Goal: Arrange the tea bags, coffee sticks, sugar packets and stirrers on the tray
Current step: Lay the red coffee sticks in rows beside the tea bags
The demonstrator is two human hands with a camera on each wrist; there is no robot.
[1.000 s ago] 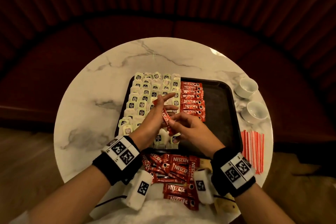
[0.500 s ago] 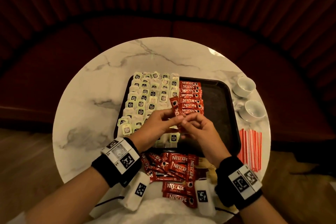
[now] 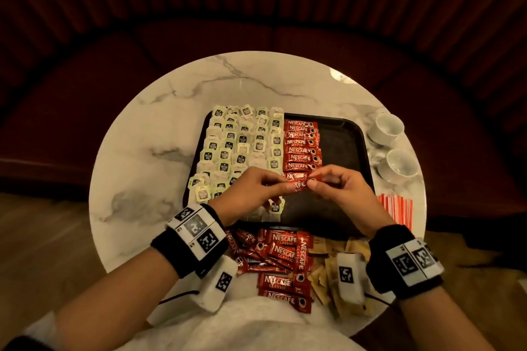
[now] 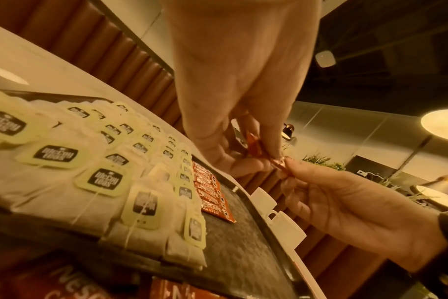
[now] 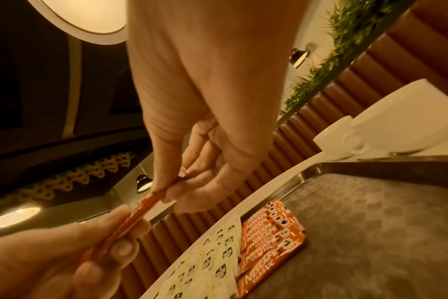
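Both hands hold one red coffee stick (image 3: pixel 300 183) level over the black tray (image 3: pixel 343 151), just below the column of red coffee sticks (image 3: pixel 302 148). My left hand (image 3: pixel 281 184) pinches its left end; my right hand (image 3: pixel 313 182) pinches its right end. The same stick (image 5: pixel 141 212) shows edge-on in the right wrist view and as a red sliver (image 4: pixel 256 147) in the left wrist view. Rows of tea bags (image 3: pixel 242 145) fill the tray's left part. Loose coffee sticks (image 3: pixel 282 253) and brown sugar packets (image 3: pixel 325 271) lie on the table in front of the tray. Red-and-white stirrers (image 3: pixel 397 208) lie right of it.
Two white cups (image 3: pixel 389 127) (image 3: pixel 402 164) stand at the table's right edge beyond the tray. The round marble table (image 3: pixel 148 157) has bare surface at the left and back. A dark red bench curves round behind it.
The coffee stick has turned from upright to level and moved right, over the tray beneath the column of sticks. Both hands moved with it, each at one end.
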